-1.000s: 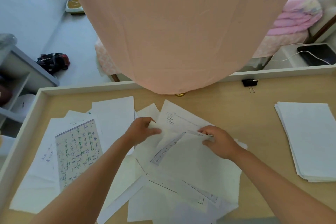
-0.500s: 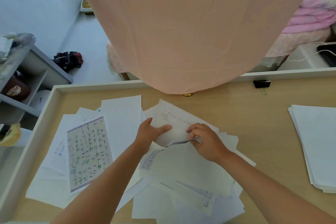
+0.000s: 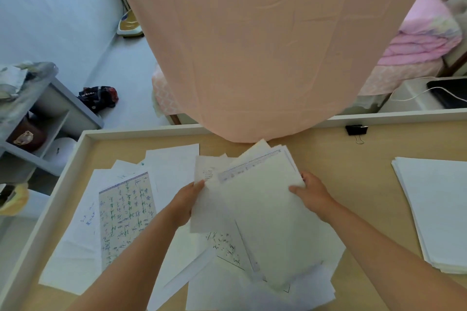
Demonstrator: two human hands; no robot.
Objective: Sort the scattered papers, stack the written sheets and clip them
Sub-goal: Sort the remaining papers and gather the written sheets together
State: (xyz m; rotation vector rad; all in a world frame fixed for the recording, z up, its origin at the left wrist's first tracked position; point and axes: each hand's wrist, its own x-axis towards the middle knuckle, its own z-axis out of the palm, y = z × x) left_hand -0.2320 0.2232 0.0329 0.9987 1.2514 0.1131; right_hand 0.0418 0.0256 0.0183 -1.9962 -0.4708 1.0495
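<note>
Both hands close on one bundle of papers [image 3: 260,199]: the left hand [image 3: 185,199] pinches its left edge, thumb on top, and the right hand [image 3: 312,193] clamps its right edge, so each grip is shut on the sheets. The bundle is raised and tilted above the worktop [image 3: 336,154]; at least three sheet corners fan out at its top, though the exact count of sheets cannot be told. Its uppermost face is blank, with a printed strip showing along the upper edge.

Beneath it lie scattered papers [image 3: 222,247], overlapping, some with handwriting. To the left, one gridded sheet covered in green writing [image 3: 125,219] lies on top of several plain sheets, one of them bearing blue marks. Well apart at the right edge sits one neat stack of blank sheets [image 3: 439,209]. One black binder clip [image 3: 356,130] rests near the worktop's far rim, close to the peach cloth [image 3: 265,45] hanging over the edge.
</note>
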